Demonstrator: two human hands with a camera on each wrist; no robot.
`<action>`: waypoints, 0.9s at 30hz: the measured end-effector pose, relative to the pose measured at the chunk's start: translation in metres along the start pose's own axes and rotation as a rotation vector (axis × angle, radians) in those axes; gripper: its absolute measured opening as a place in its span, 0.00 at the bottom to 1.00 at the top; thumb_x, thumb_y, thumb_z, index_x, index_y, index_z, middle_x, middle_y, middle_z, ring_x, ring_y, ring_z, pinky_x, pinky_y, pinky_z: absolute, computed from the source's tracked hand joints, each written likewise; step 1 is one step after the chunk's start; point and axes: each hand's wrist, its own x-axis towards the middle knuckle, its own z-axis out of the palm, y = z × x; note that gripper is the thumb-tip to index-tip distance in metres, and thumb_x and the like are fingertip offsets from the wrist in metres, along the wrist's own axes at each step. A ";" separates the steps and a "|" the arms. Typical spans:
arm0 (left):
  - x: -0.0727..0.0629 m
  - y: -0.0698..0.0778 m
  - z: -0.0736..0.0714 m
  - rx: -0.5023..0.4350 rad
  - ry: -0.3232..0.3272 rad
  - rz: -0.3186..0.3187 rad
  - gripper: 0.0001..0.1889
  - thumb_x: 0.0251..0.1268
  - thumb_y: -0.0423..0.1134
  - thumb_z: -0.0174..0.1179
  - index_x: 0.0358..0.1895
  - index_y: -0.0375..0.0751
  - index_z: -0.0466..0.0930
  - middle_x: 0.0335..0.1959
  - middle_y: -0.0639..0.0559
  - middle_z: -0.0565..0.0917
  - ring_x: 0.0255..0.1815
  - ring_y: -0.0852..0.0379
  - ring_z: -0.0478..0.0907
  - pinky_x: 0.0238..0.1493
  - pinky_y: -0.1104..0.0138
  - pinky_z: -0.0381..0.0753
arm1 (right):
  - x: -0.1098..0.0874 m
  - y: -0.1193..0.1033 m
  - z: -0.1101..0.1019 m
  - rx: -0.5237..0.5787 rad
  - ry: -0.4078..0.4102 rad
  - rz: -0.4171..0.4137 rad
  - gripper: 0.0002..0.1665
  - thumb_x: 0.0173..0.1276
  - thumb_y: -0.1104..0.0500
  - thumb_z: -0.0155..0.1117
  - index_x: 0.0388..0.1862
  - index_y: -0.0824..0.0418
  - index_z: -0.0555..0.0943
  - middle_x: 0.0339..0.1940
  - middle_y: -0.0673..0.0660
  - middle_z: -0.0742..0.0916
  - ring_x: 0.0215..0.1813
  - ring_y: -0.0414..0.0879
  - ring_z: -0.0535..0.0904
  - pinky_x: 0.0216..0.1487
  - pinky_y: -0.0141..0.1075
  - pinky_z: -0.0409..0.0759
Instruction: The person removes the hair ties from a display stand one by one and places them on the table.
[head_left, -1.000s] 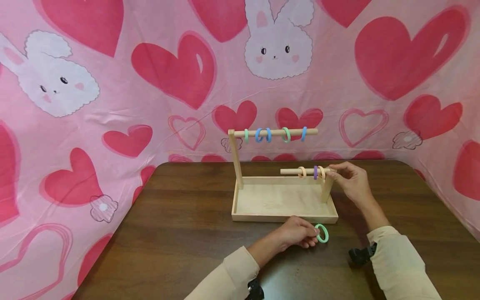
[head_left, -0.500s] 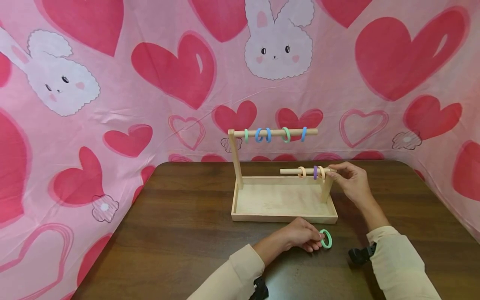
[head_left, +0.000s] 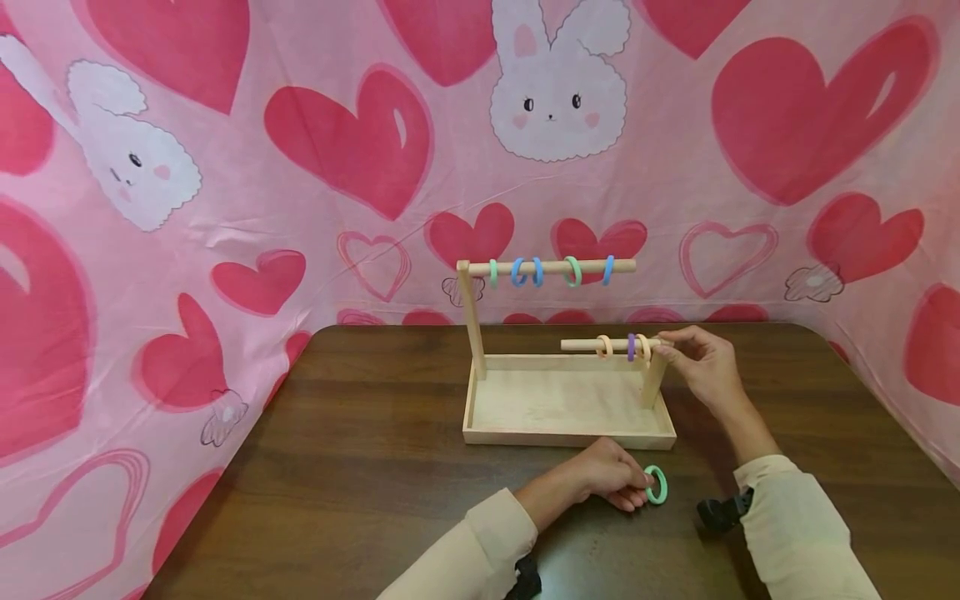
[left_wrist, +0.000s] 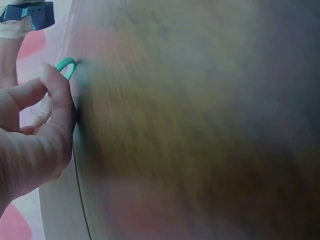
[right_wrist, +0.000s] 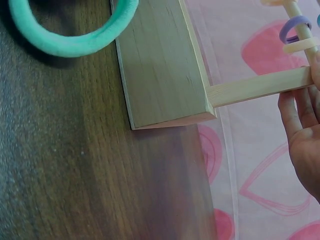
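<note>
My left hand pinches a mint-green ring just above or on the table in front of the wooden stand; whether the ring touches the tabletop I cannot tell. In the right wrist view this green ring shows large at upper left. My right hand holds the top of the stand's short right post, where the lower rod joins it. Two cream rings and a purple ring hang on that rod. Green and blue rings hang from the upper rod.
The stand's shallow tray rests on the dark wood table. A tall post rises at its left end. Behind the table hangs a pink cloth with hearts and rabbits.
My left hand has moved a little right and toward me with the green ring. My right hand has stayed at the short post.
</note>
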 end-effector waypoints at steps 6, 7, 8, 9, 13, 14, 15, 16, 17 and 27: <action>0.000 0.001 0.001 -0.006 0.006 -0.006 0.08 0.68 0.26 0.61 0.34 0.25 0.88 0.13 0.55 0.77 0.13 0.67 0.73 0.16 0.79 0.74 | 0.000 0.000 -0.001 0.029 -0.005 0.002 0.12 0.62 0.80 0.66 0.41 0.69 0.86 0.36 0.30 0.89 0.37 0.24 0.84 0.38 0.17 0.80; 0.000 0.001 0.001 0.004 0.010 -0.004 0.08 0.68 0.27 0.61 0.33 0.26 0.88 0.13 0.55 0.76 0.13 0.67 0.73 0.16 0.79 0.74 | 0.000 0.000 -0.001 0.032 -0.005 -0.001 0.12 0.62 0.80 0.66 0.41 0.69 0.86 0.36 0.30 0.89 0.37 0.24 0.84 0.38 0.17 0.80; 0.000 0.001 0.001 0.012 0.014 -0.001 0.08 0.68 0.27 0.62 0.32 0.26 0.87 0.13 0.55 0.76 0.13 0.67 0.73 0.16 0.79 0.74 | 0.000 0.000 0.000 0.031 -0.004 -0.004 0.12 0.62 0.80 0.65 0.41 0.70 0.86 0.36 0.30 0.89 0.36 0.24 0.83 0.38 0.17 0.80; 0.001 0.001 0.001 0.023 0.020 0.003 0.09 0.68 0.28 0.62 0.32 0.27 0.87 0.13 0.55 0.76 0.13 0.67 0.73 0.16 0.79 0.74 | 0.000 0.000 0.000 0.026 -0.003 -0.008 0.11 0.62 0.80 0.65 0.41 0.71 0.86 0.35 0.30 0.89 0.36 0.24 0.83 0.38 0.17 0.80; 0.001 0.000 -0.002 0.067 0.046 0.017 0.11 0.68 0.31 0.64 0.28 0.29 0.87 0.11 0.55 0.76 0.12 0.67 0.73 0.14 0.78 0.73 | 0.000 0.000 0.000 0.009 0.006 -0.014 0.10 0.61 0.80 0.66 0.40 0.75 0.84 0.36 0.29 0.89 0.36 0.23 0.83 0.37 0.17 0.79; 0.001 0.000 -0.002 0.076 0.049 0.020 0.11 0.68 0.32 0.64 0.28 0.29 0.87 0.11 0.55 0.76 0.12 0.67 0.73 0.14 0.78 0.72 | 0.000 0.000 0.001 0.001 0.008 -0.014 0.10 0.61 0.80 0.66 0.41 0.75 0.84 0.36 0.28 0.89 0.36 0.23 0.83 0.37 0.17 0.79; 0.001 0.000 -0.003 0.085 0.051 0.022 0.11 0.68 0.32 0.64 0.27 0.29 0.87 0.11 0.54 0.76 0.11 0.67 0.72 0.13 0.78 0.72 | 0.000 0.000 0.001 -0.004 0.009 -0.014 0.09 0.61 0.80 0.66 0.41 0.76 0.84 0.36 0.28 0.88 0.36 0.23 0.83 0.37 0.17 0.79; 0.001 0.000 -0.003 0.095 0.054 0.025 0.12 0.68 0.32 0.64 0.27 0.29 0.87 0.11 0.54 0.77 0.11 0.67 0.72 0.13 0.78 0.72 | 0.000 0.000 0.001 -0.007 0.010 -0.013 0.09 0.61 0.80 0.66 0.41 0.77 0.83 0.36 0.28 0.88 0.37 0.23 0.83 0.37 0.17 0.79; 0.000 0.000 -0.003 0.110 0.058 0.028 0.12 0.68 0.33 0.65 0.26 0.29 0.87 0.11 0.53 0.77 0.10 0.67 0.72 0.13 0.77 0.71 | 0.000 0.000 0.001 -0.009 0.009 -0.014 0.09 0.61 0.80 0.66 0.41 0.77 0.83 0.36 0.27 0.88 0.37 0.22 0.83 0.38 0.16 0.79; -0.004 0.004 -0.002 0.288 0.108 0.040 0.15 0.67 0.35 0.67 0.21 0.33 0.86 0.08 0.51 0.77 0.08 0.65 0.70 0.10 0.75 0.71 | 0.000 0.000 0.000 0.001 0.002 -0.012 0.10 0.61 0.80 0.66 0.42 0.79 0.82 0.35 0.29 0.88 0.37 0.23 0.83 0.39 0.16 0.79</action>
